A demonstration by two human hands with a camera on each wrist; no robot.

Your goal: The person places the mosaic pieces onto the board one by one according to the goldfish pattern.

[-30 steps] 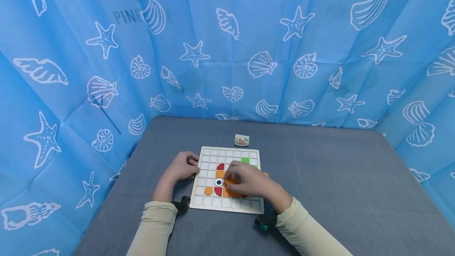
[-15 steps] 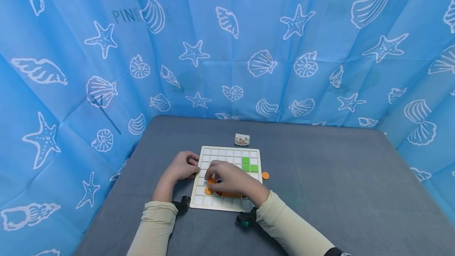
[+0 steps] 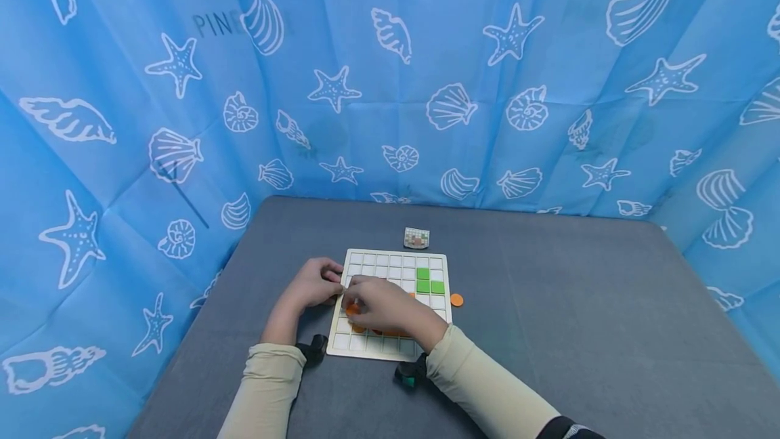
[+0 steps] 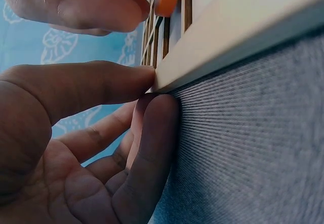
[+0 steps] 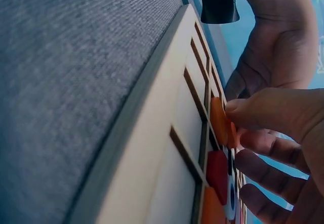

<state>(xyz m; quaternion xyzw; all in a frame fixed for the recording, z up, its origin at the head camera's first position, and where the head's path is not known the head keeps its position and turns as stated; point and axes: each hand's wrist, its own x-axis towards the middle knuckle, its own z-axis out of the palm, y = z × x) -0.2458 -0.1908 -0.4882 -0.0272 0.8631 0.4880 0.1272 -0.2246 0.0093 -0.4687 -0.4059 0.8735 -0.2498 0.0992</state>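
A pale wooden grid board (image 3: pixel 342 341) with white cells lies on the table. My left hand (image 3: pixel 311 284) holds its left edge; in the left wrist view the thumb presses the rim and the index finger sits just below. Over the left columns, my right hand (image 3: pixel 386 307) pinches an orange round piece (image 3: pixel 352 309) between thumb and fingers. Another orange piece (image 5: pixel 218 120) lies in the grid right by the thumb. A red piece (image 5: pixel 217 173) and a white ring-shaped piece (image 5: pixel 232 198) sit under the fingers. The right hand hides much of the pattern in the head view.
Several green squares (image 3: pixel 423 286) fill cells at the board's right. A loose orange disc (image 3: pixel 457 300) lies on the grey table (image 3: pixel 585 303) past the right edge. Behind the board is a small card with a printed grid (image 3: pixel 417 238). A blue shell-print curtain (image 3: pixel 390 120) surrounds the table.
My right hand has moved left across the board with the orange piece, from the middle to the left columns, uncovering the green squares and loose disc. My left hand stays on the edge.
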